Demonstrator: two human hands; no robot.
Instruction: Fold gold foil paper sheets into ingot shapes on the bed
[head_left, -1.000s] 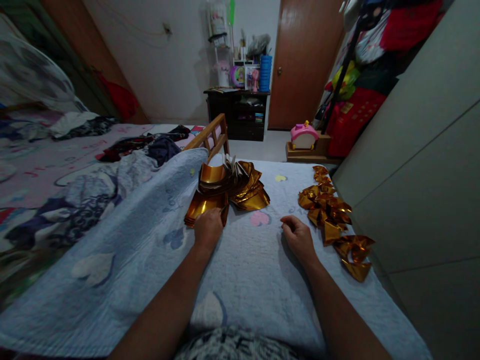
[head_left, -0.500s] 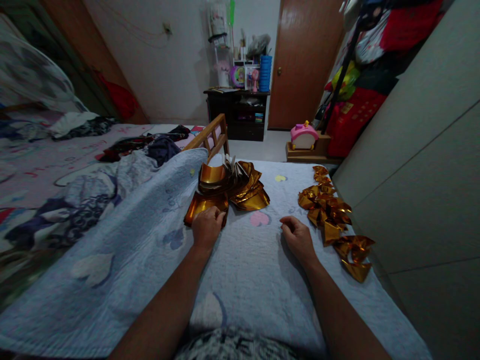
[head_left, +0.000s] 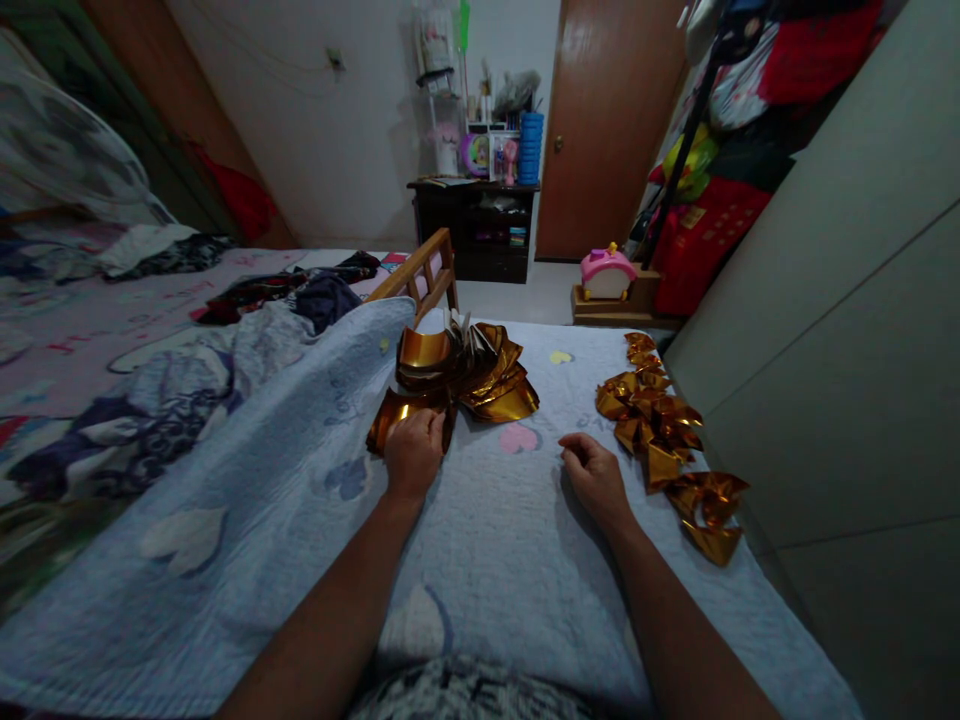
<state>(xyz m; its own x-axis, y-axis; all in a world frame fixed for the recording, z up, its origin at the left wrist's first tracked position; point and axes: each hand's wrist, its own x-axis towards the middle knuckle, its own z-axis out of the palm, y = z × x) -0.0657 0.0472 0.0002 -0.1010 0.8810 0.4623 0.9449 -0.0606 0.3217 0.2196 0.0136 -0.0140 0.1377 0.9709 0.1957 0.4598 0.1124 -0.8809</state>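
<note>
My left hand [head_left: 412, 448] is closed at the near right edge of a stack of shiny gold foil paper [head_left: 397, 405], its fingertips pinched on the sheets. More gold foil sheets [head_left: 499, 385] lie fanned out just behind that stack, some with pale edges showing. My right hand [head_left: 592, 475] rests over the light blue quilt [head_left: 495, 560], fingers curled together and nothing visible in them. To its right, several folded gold foil pieces [head_left: 660, 430] form a row along the bed's right side, apart from the hand.
A wooden bed rail [head_left: 420, 275] rises behind the foil sheets. Rumpled clothes [head_left: 300, 300] lie on the pink bedding at left. A pale cabinet [head_left: 847, 330] borders the right side. Beyond the bed's far edge are a pink toy [head_left: 607, 273] and a dark shelf [head_left: 472, 235].
My left hand has shifted very slightly, and the near foil stack under it has flexed a little. My right hand stays where it was.
</note>
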